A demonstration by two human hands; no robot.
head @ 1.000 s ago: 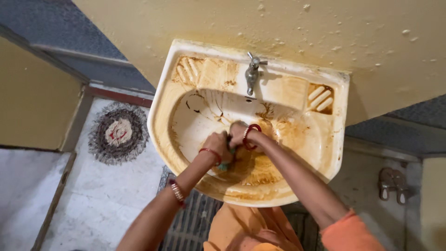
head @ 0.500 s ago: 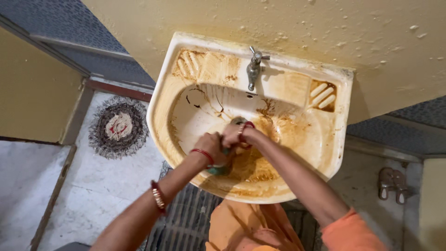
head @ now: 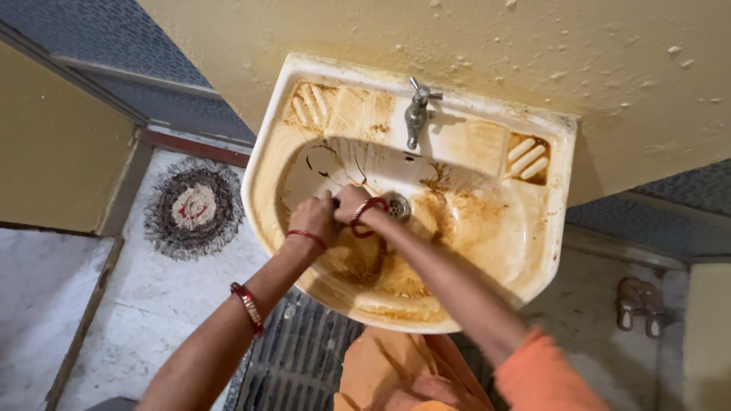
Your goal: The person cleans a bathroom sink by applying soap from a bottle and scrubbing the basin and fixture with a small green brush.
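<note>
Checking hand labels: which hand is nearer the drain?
Right. The right hand sits just left of the drain, its wrist almost beside it. The left hand is further left and slightly nearer the sink front, pressed against the right.

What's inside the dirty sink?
Inside the sink are brown stains, a metal drain, and the left hand and right hand pressed together. Whatever they grip is covered by the fingers.
</note>
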